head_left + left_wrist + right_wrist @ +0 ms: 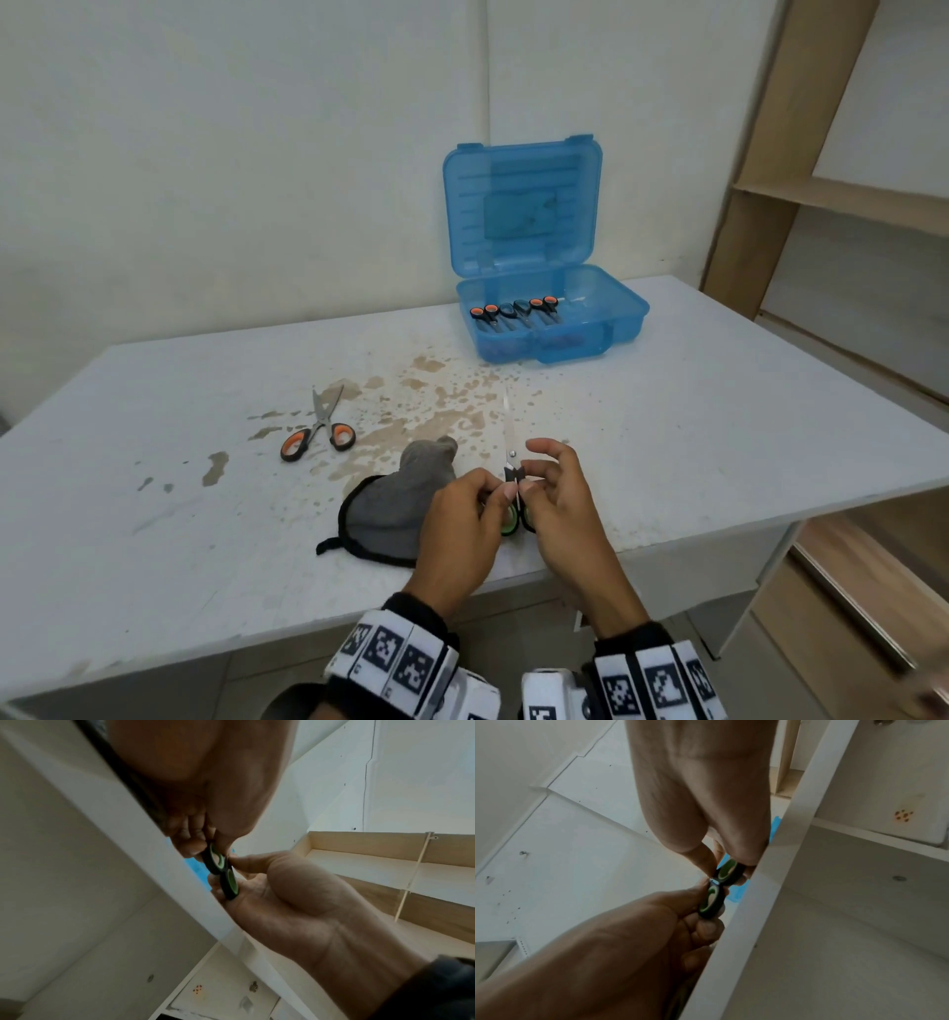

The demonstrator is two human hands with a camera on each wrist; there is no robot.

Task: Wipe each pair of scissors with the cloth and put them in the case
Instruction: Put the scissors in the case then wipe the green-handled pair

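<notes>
At the counter's [667, 411] near edge, both hands hold the green scissors [513, 493], blades closed and pointing away. The left hand [457, 534] has its grip pinched on the left loop; the right hand [560, 509] pinches the right loop with thumb and finger, its other fingers loosely spread. The cloth [390, 509] lies just left of the left hand. Farther left, orange scissors [321, 429] lie open. Near the far edge the case [544, 288] stands open with three pairs [513, 313] inside.
</notes>
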